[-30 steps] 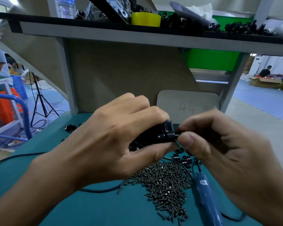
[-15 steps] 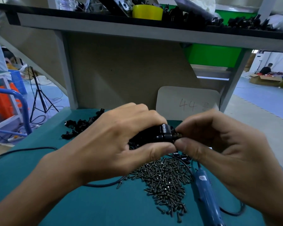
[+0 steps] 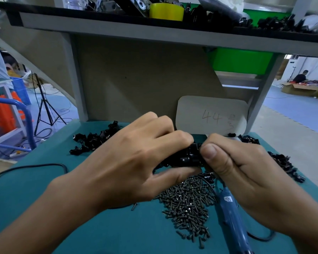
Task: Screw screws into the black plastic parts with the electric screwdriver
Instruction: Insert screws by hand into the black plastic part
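At a teal workbench point(image 3: 44, 195): gripping a black plastic part point(image 3: 188, 156) in the left hand point(image 3: 128, 162), fingers curled over its top and thumb pressed beneath, just above the far edge of the pile of screws point(image 3: 189, 206). Pinching at the part's right end with the right hand point(image 3: 246, 176), thumb and forefinger closed tight against it, remaining fingers curled into the palm; impossible to tell what, if anything, sits between the fingertips. Lying just right of the pile, partly under the right hand: the blue electric screwdriver point(image 3: 231, 217), tip end toward the held part, black cord point(image 3: 261, 238) looping off to the pile's right. Heaped well left of and behind the pile: more black parts point(image 3: 92, 142). Strung out to its far right: another scatter point(image 3: 283, 162). Propped upright behind the pile: a card point(image 3: 211, 114) marked "44". High above the pile, on the shelf point(image 3: 117, 32): a yellow tape roll point(image 3: 166, 11) among dark clutter.
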{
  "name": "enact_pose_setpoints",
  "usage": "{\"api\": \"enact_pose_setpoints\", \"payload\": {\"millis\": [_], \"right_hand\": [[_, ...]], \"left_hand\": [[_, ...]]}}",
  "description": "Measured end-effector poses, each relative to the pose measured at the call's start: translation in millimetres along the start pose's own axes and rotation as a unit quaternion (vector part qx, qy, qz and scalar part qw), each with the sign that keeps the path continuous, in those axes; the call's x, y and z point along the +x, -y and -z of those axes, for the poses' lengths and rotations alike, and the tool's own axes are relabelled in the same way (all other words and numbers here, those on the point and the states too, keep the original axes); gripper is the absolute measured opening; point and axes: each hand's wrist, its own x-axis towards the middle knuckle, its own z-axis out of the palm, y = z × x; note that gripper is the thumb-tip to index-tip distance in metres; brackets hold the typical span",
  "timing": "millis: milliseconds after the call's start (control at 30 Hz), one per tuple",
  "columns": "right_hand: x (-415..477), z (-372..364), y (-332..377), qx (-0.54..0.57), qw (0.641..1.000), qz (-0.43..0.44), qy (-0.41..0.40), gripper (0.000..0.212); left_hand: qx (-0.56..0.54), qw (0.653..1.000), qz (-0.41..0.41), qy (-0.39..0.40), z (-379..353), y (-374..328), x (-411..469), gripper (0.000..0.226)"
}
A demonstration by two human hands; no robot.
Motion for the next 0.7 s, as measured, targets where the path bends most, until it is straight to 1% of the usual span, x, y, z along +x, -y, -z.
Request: {"api": "enact_pose_setpoints", "payload": {"millis": [133, 267, 300, 467, 700], "right_hand": [[-2, -1, -2, 0.032, 0.999, -0.014, 0.005, 0.043], [-3, -4, -5, 0.055, 0.998, -0.029, 0.02, 0.059], [-3, -4, -6, 0.063, 0.997, -0.034, 0.021, 0.059], [-4, -10, -10, 0.068, 0.997, -0.043, 0.014, 0.047], [-1, -13, -15, 0.072, 0.996, -0.052, 0.018, 0.043]], "left_hand": [[0.032, 0.999, -0.021, -0.027, -5, 1, -1, 0.036], [0.001, 0.999, -0.012, -0.038, -10, 3, -1, 0.033], [-0.007, 0.999, -0.009, -0.037, -12, 4, -2, 0.032], [-0.033, 0.999, -0.002, -0.027, -21, 7, -5, 0.031], [-0.053, 0.998, 0.004, -0.033, -25, 9, -7, 0.032]]}}
